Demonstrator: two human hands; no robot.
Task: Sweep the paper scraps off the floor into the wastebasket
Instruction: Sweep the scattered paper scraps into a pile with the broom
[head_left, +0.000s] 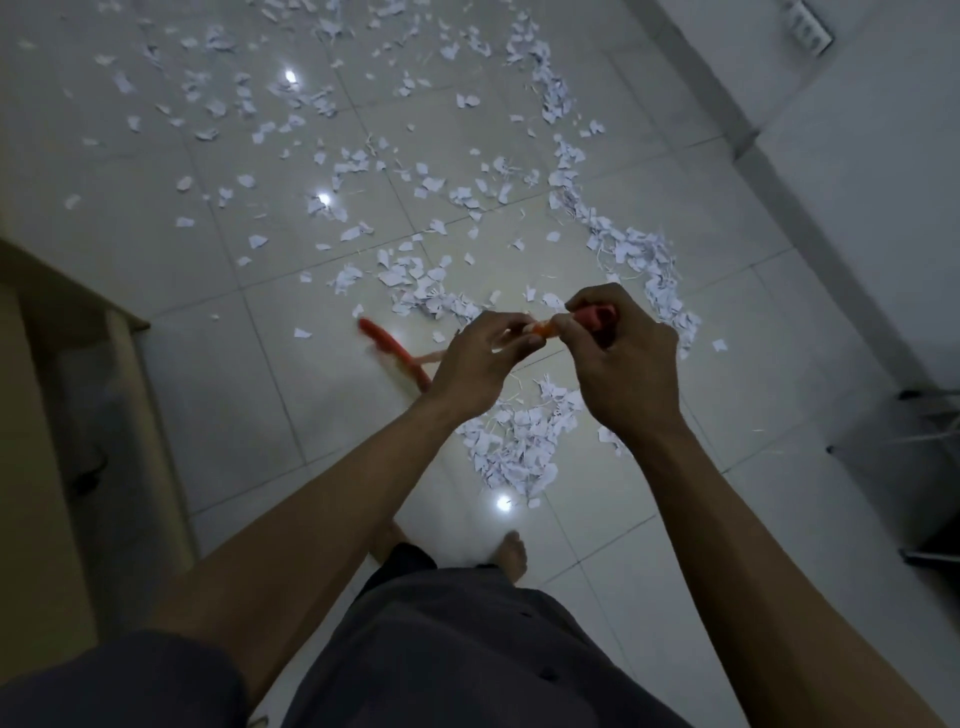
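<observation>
White paper scraps (405, 171) lie scattered over the pale tiled floor (218, 395), with a denser pile (519, 441) just below my hands and a curved band (639, 260) to the right. My left hand (475, 364) and right hand (623, 364) both grip the orange-red handle (543, 328) of a broom. The broom's red head (392, 353) rests on the floor to the left of my left hand, blurred. No wastebasket is visible.
A beige cabinet or door frame (78, 395) stands at the left. A white wall (857, 182) runs along the right, with a dark metal-framed object (930, 457) at its foot. My bare feet (514, 556) stand on the tiles below the pile.
</observation>
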